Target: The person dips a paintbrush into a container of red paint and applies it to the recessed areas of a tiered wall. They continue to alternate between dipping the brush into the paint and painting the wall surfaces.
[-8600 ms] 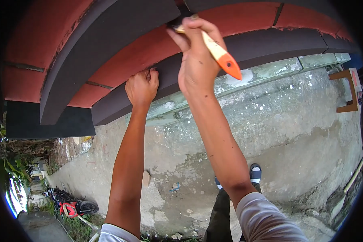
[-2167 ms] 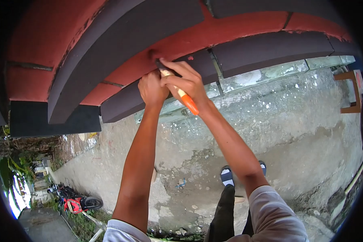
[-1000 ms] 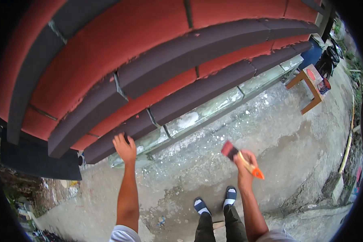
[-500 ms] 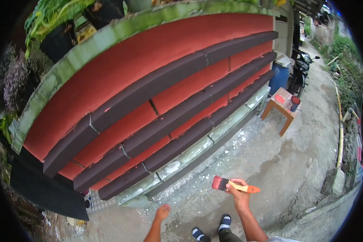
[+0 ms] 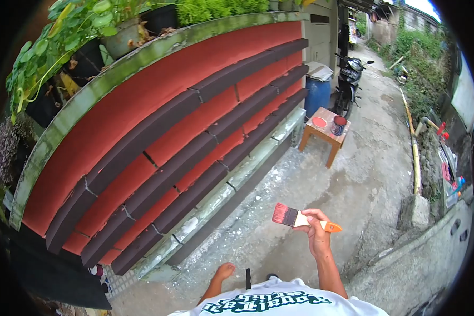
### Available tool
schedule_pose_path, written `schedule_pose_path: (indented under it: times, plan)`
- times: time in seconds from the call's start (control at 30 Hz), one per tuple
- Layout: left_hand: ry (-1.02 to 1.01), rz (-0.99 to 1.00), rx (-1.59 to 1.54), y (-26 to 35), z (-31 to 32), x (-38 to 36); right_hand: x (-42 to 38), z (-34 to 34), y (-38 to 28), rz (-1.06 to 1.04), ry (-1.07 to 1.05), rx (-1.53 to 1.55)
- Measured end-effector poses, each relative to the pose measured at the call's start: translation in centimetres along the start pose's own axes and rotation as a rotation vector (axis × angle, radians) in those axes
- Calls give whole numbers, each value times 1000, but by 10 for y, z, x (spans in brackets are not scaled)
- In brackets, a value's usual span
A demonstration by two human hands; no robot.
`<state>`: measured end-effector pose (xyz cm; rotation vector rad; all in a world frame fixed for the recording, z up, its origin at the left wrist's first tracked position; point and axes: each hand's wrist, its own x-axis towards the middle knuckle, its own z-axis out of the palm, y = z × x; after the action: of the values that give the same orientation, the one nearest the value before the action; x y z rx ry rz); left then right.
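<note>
My right hand [image 5: 318,231] grips a paintbrush [image 5: 289,216] by its pale, orange-tipped handle. The brush is held level, its red-coated bristles pointing left toward the wall and touching nothing. My left hand [image 5: 226,270] hangs low near my body with its fingers curled in; nothing shows in it. On the left stands a low wall [image 5: 116,105] painted red, crossed by dark brown raised bands [image 5: 174,113]. A pale, unpainted-looking ledge [image 5: 210,213] runs along its foot.
A small wooden table [image 5: 324,136] at the wall's far end bears a paint can [image 5: 339,123] and a round red-smeared lid [image 5: 319,122]. Behind it are a blue barrel [image 5: 317,94] and a parked motorcycle [image 5: 349,79]. Potted plants [image 5: 124,39] line the wall's top. Bamboo poles [image 5: 415,152] edge the path.
My view has shifted, so the wall and table appear further left and my shirt now shows below. My right hand still holds the paintbrush, now higher in view. My left hand remains low.
</note>
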<state>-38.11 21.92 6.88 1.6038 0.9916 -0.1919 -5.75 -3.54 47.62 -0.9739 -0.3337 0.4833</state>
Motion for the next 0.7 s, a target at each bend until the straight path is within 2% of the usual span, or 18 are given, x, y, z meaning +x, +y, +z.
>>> schedule_pose_path:
  times: [0.27, 0.33, 0.4, 0.5, 0.6, 0.7]
  plan:
    - [85, -113, 45, 64, 18, 33, 22, -51, -30, -90, 73, -2]
    - [85, -65, 78, 65, 29, 29, 27, -56, -35, -99, 99, 0]
    - [65, -62, 121, 58, 37, 32, 31, -61, -39, -100, 104, -15]
    - [-51, -222, 166, 56, 45, 32, 38, -68, -38, -95, 128, -18]
    - [-163, -280, 198, 52, 48, 38, 48, -76, -35, -81, 168, -11]
    - [-186, -327, 259, 62, 51, 47, 63, -87, -34, -72, 202, 0]
